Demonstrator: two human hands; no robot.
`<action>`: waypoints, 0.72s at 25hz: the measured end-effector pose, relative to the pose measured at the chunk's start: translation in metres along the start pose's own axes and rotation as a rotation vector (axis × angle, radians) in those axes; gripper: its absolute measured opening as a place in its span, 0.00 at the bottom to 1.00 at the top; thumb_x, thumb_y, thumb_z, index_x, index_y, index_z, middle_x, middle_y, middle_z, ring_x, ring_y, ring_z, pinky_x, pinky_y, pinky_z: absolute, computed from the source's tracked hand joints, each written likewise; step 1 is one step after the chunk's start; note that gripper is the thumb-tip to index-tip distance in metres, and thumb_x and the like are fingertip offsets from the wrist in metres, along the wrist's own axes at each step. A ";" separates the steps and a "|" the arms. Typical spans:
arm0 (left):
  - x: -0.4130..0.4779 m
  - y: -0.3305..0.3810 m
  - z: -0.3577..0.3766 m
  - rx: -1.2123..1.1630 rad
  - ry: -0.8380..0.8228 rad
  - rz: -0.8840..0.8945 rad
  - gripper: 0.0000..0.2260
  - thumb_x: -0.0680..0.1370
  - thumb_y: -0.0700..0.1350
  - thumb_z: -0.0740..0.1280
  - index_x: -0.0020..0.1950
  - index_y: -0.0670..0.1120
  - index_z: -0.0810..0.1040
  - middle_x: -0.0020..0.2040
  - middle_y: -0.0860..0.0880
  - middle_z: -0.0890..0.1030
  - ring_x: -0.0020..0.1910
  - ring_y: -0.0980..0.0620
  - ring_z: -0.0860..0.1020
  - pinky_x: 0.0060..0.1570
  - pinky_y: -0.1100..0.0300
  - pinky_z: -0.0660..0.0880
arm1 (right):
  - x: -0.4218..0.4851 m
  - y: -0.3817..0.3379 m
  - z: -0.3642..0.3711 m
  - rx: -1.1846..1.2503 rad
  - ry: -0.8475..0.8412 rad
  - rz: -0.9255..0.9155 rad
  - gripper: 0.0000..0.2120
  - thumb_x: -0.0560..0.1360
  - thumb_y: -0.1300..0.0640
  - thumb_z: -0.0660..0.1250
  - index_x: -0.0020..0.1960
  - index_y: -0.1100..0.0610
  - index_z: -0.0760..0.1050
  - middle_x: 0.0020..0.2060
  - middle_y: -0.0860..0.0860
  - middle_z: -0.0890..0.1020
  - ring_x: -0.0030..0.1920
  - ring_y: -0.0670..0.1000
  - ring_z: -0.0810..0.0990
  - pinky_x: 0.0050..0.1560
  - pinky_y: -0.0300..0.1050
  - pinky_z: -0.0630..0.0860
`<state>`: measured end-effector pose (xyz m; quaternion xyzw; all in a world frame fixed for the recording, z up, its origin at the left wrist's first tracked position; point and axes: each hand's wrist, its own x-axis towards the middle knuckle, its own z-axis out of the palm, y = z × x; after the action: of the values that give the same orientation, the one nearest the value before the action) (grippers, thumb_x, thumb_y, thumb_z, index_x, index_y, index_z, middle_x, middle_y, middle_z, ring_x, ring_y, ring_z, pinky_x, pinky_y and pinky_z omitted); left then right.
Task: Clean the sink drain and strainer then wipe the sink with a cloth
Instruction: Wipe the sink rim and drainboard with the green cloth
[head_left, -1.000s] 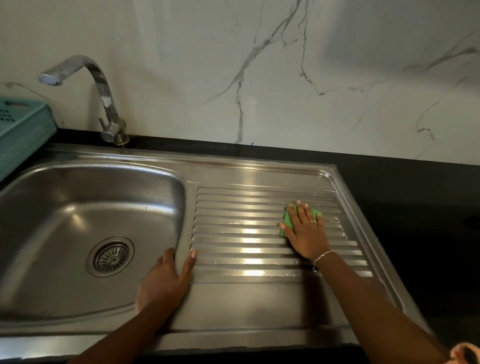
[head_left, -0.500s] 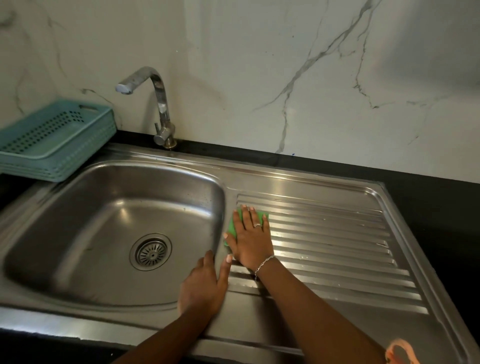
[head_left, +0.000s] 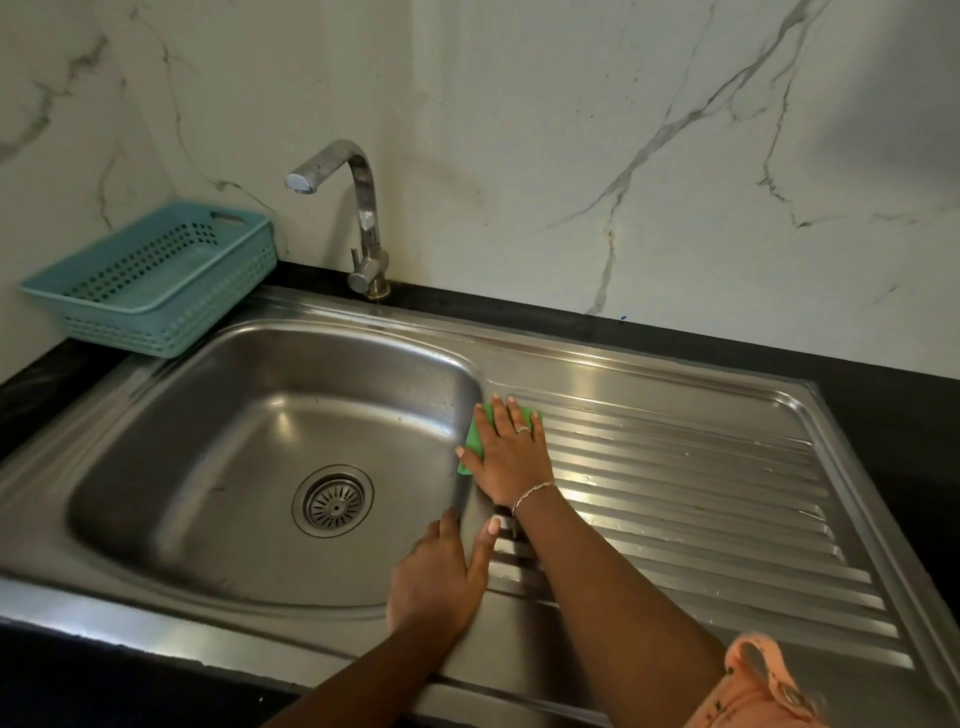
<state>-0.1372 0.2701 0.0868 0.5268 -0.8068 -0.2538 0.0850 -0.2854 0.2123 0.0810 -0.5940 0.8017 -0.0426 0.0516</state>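
Green cloth (head_left: 474, 441) lies flat at the left edge of the drainboard (head_left: 701, 493), pressed under the straight fingers of the right hand (head_left: 506, 457). Left hand (head_left: 439, 577) rests spread on the divider rim. Strainer (head_left: 333, 501) sits seated and looks debris-free. Wiping appears under way, with the sink (head_left: 208, 415) bowl probably remaining.

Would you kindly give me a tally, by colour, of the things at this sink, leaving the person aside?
Silver: 3 (sink, tap, strainer)
Teal: 1 (basket)
Green: 1 (cloth)
Total: 5
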 end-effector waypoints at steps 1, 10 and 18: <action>0.000 0.000 0.000 0.005 -0.004 -0.003 0.27 0.77 0.63 0.47 0.67 0.47 0.65 0.65 0.46 0.75 0.61 0.46 0.75 0.56 0.54 0.72 | 0.003 0.001 0.000 -0.008 -0.005 -0.001 0.31 0.78 0.41 0.50 0.75 0.54 0.48 0.77 0.56 0.50 0.77 0.57 0.46 0.75 0.59 0.42; 0.000 -0.003 -0.002 -0.005 -0.035 -0.018 0.31 0.76 0.66 0.46 0.70 0.47 0.63 0.67 0.45 0.74 0.63 0.46 0.74 0.59 0.53 0.71 | -0.011 0.031 -0.005 0.016 -0.005 -0.021 0.30 0.79 0.42 0.48 0.76 0.53 0.47 0.77 0.53 0.48 0.77 0.54 0.44 0.76 0.56 0.42; 0.001 -0.003 0.000 0.022 -0.035 -0.046 0.29 0.76 0.66 0.47 0.67 0.47 0.65 0.64 0.43 0.75 0.60 0.43 0.76 0.56 0.50 0.73 | -0.059 0.131 -0.018 -0.025 0.001 0.117 0.29 0.80 0.42 0.46 0.76 0.53 0.44 0.77 0.53 0.47 0.77 0.54 0.45 0.75 0.54 0.43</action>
<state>-0.1352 0.2677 0.0852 0.5417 -0.7985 -0.2558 0.0593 -0.3947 0.3070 0.0833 -0.5468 0.8354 -0.0298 0.0464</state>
